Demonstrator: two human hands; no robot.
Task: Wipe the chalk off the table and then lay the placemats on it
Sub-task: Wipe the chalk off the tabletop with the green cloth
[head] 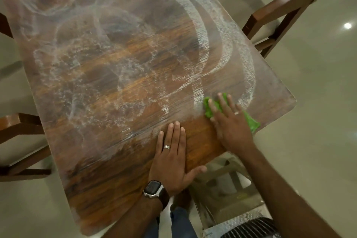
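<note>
Head view, and the wiping is underway but nowhere near finished. The right hand lies flat on a green cloth, fingers straight and spread, pressing it down at the table's 4 o'clock corner rather than gripping it. The left hand rests open on bare wood at 6 o'clock, fingers together and straight, thumb hanging off the near edge, holding nothing; it looks like a brace.

What's done, by my reading: a clean brown patch around and between the two hands, at about 5 to 6 o'clock. What's left: nearly everything else. Chalk sweeps in wide white arcs from 2 o'clock down to the cloth, with swirled, blotchy smears across the centre and out to 9 and 11 o'clock.

Placemats? None that I can pick out on the table, so the second half of the job has not begun. Chairs stand at 2 and 8 o'clock, a stool below the near edge. Early days, I'd say.
</note>
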